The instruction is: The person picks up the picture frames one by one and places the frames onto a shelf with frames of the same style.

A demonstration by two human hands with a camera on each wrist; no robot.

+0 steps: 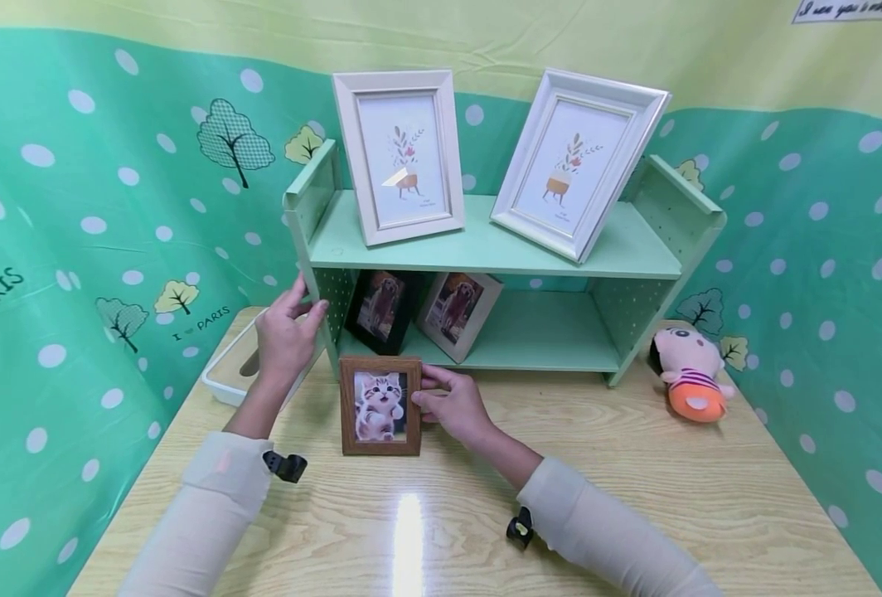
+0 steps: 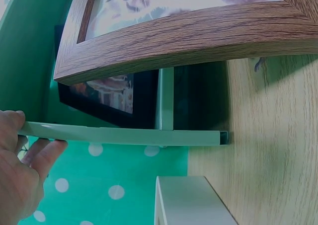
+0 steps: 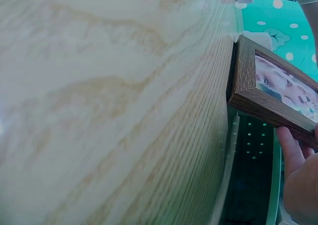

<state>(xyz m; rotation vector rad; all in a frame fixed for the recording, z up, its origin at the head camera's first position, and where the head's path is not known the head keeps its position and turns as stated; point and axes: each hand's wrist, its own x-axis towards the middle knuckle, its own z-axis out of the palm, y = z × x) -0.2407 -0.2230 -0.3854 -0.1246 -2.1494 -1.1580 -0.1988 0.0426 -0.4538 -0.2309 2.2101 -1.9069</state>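
Observation:
My right hand point(image 1: 462, 409) pinches the right edge of a brown wooden picture frame point(image 1: 380, 446) with a kitten picture in it. The frame is upright, in front of the green shelf's point(image 1: 538, 336) lower left part. In the right wrist view the fingers point(image 3: 292, 150) lie at the frame's side edge. My left hand point(image 1: 286, 332) grips the shelf's left side panel, thumb at the front edge and fingers outside. Behind the brown frame, on the lower shelf, a black frame point(image 1: 354, 315) and a beige frame point(image 1: 483, 311) stand close together, each with a dog picture.
Two larger frames stand on the top shelf: a pale pink one point(image 1: 458, 157) and a silver-white one point(image 1: 646, 95), set at an angle. A white tray point(image 1: 220, 390) lies left of the shelf. To its right sits a doll point(image 1: 690, 373) on the wooden table point(image 1: 635, 464).

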